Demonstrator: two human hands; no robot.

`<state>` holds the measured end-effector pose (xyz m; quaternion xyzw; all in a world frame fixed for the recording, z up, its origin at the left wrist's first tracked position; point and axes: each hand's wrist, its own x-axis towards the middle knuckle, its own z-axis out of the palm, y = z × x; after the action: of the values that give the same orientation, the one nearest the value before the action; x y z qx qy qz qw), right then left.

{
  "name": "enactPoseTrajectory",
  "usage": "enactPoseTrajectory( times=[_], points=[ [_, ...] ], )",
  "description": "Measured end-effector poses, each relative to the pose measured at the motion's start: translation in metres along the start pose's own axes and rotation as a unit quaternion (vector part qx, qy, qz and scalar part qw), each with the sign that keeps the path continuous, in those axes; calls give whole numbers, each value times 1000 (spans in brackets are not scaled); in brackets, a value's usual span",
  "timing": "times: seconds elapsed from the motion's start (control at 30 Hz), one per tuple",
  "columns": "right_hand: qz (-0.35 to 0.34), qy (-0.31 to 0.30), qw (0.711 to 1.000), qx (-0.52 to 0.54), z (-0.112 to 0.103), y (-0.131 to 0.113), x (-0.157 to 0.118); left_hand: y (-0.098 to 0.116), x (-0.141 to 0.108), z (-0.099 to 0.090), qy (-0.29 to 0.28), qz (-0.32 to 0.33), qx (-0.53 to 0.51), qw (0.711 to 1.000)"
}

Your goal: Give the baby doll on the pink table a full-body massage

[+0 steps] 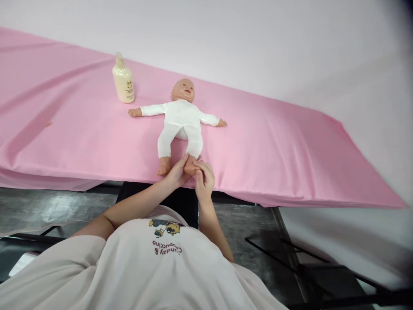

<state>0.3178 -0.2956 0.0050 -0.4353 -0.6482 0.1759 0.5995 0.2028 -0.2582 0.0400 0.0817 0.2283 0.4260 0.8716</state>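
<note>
A baby doll [182,114] in a white cloth suit lies on its back on the pink sheet, head away from me and arms spread. My left hand [178,173] cups the doll's foot [191,165] on the right side of the picture from beside and below, its thumb by the ankle. Fingers of my right hand [205,178] are bent over the toe end of that same foot, pinching it. The doll's other foot [164,166] rests on the sheet, just left of my left hand. Part of the held foot is hidden by my fingers.
A cream pump bottle [124,82] stands upright beyond the doll's arm at left. The pink sheet [258,150] covers a long table against a white wall [258,43]. Black chairs [332,280] stand at lower right and lower left on a grey floor.
</note>
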Motion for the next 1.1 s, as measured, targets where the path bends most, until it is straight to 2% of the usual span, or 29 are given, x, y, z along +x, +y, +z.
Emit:
enactPoseTrajectory(
  times=[0.07,0.17,0.27,0.37,0.57,0.8,0.93,1.1],
  points=[
    [-4,-51,999,-1,1,3,3,1,-1,-1,1,-7,-14,1000],
    [27,-145,989,-10,2,4,9,2,0,-5,7,-28,-31,999],
    [72,-182,981,18,2,4,13,2,3,-6,23,-17,-37,999],
    [87,-178,979,55,0,4,14,2,2,-5,27,-5,-42,999],
    [72,-160,980,92,-3,4,13,1,-5,-1,15,3,-30,999],
    [154,-143,971,114,-5,13,12,-1,-3,2,34,-5,-33,999],
    [113,-129,977,128,-10,17,13,-1,-2,2,41,0,-37,998],
    [79,-196,977,42,-6,6,13,1,-2,-1,37,-21,-14,999]
  ],
)
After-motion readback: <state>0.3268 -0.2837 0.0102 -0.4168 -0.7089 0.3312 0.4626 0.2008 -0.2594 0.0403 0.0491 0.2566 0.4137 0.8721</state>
